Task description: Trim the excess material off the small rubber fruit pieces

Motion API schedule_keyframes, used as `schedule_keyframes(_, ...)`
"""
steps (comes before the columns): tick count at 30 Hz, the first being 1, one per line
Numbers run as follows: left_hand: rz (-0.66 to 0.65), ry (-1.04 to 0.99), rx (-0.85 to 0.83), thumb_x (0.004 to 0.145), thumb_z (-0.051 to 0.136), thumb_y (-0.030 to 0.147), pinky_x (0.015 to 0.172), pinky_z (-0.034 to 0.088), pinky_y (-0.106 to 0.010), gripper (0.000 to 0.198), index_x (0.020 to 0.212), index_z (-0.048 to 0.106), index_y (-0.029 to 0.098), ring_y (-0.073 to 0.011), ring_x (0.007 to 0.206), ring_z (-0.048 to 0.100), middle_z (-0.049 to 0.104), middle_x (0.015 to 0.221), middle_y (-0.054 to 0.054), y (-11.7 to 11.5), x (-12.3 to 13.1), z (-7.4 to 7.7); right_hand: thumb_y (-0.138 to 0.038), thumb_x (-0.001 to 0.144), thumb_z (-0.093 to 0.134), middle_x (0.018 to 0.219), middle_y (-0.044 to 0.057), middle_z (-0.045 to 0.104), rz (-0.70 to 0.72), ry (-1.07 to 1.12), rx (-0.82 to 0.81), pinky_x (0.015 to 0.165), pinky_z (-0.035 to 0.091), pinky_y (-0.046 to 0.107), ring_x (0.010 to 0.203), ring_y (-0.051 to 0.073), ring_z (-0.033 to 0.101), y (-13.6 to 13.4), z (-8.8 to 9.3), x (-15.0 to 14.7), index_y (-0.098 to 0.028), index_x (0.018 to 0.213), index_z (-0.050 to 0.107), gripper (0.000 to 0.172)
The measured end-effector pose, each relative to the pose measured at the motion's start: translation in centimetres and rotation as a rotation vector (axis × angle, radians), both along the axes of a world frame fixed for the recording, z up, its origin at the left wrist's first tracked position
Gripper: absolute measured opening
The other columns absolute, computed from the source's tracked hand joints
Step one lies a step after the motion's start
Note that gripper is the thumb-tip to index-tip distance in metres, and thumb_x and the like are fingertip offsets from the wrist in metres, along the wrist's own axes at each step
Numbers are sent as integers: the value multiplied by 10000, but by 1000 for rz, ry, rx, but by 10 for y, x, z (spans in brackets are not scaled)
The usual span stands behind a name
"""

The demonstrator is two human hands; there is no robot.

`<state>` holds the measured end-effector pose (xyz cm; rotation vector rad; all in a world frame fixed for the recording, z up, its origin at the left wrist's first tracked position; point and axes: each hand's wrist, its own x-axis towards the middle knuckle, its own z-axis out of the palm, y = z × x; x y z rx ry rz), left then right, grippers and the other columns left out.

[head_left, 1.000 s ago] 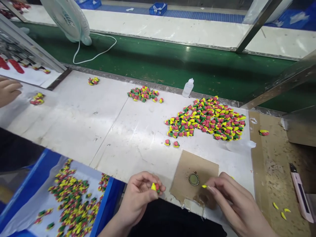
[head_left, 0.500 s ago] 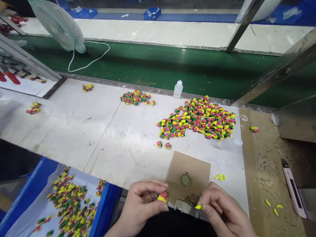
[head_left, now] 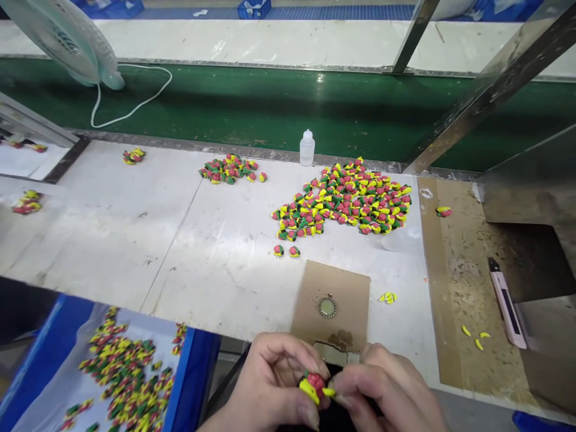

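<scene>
Item: small strawberry-like clay charm (head_left: 314, 385), red and yellow, held just off the desk (head_left: 112, 240) edge. Left hand (head_left: 270, 384): fingers closed around it. Right hand (head_left: 387, 384): fingers pinching a yellow sliver (head_left: 329, 392) against it. Apparently light, soft; best held by the red body.

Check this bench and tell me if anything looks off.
The cardboard sheet has a torn, stained near edge, and loose yellow pieces lie on the white bench top, apart from the main heap.
</scene>
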<state>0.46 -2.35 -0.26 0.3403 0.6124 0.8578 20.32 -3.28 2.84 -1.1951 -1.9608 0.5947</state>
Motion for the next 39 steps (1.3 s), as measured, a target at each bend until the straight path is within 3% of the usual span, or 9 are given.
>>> schedule_keyframes(10, -14, -126, 51, 697, 992, 58, 725, 628, -139, 370, 984, 856, 247, -113, 788, 832, 881, 956, 7, -2, 4, -5, -262, 1166, 417, 669, -46, 619, 21, -34, -3, 546, 483, 216, 532, 114, 615, -6, -4, -5, -254, 1007, 594, 238)
schedule_keyframes(17, -14, -73, 65, 715, 983, 74, 736, 638, -147, 364, 1002, 862, 262, -114, 804, 831, 875, 988, 9, -1, 1, -5, -267, 1172, 397, 657, -43, 624, 11, -48, 16, 538, 473, 213, 528, 114, 624, -4, -3, -4, -248, 997, 596, 266)
schedule_keyframes(20, 22, 23, 164, 698, 998, 105, 731, 637, -140, 370, 995, 877, 290, -117, 799, 829, 881, 976, 4, 5, 2, -1, -262, 1176, 372, 635, -45, 610, 13, -76, 16, 520, 464, 214, 502, 111, 610, -3, 2, -3, -239, 960, 602, 316)
schedule_keyframes(25, 76, 390, 505, 626, 1023, 95, 780, 646, -144, 443, 987, 901, 322, -157, 814, 844, 895, 930, -23, 15, -1, 6, -241, 1179, 321, 645, -48, 610, 31, -136, 8, 507, 453, 228, 507, 115, 608, 0, 2, -4, -244, 930, 574, 355)
schedule_keyframes(27, 94, 458, 567, 619, 1033, 130, 773, 652, -149, 447, 993, 902, 335, -163, 782, 846, 896, 909, -25, 17, -2, 7, -238, 1178, 317, 650, -49, 606, 13, -117, 22, 495, 441, 231, 506, 119, 597, 0, 1, -4, -247, 933, 557, 343)
schedule_keyframes(32, 96, 451, 538, 629, 1036, 185, 746, 653, -146, 412, 985, 902, 344, -160, 756, 842, 894, 881, -23, 14, -1, 7, -233, 1179, 316, 728, -27, 655, 64, -107, -93, 571, 483, 223, 583, 124, 638, -4, 1, 1, -240, 1006, 561, 300)
schedule_keyframes(39, 76, 447, 501, 630, 1030, 156, 745, 658, -154, 399, 963, 904, 335, -167, 781, 844, 894, 880, -24, 14, -2, 8, -234, 1178, 315, 693, -42, 630, 44, -172, -31, 536, 447, 249, 558, 134, 625, -7, -2, 1, -251, 988, 555, 307)
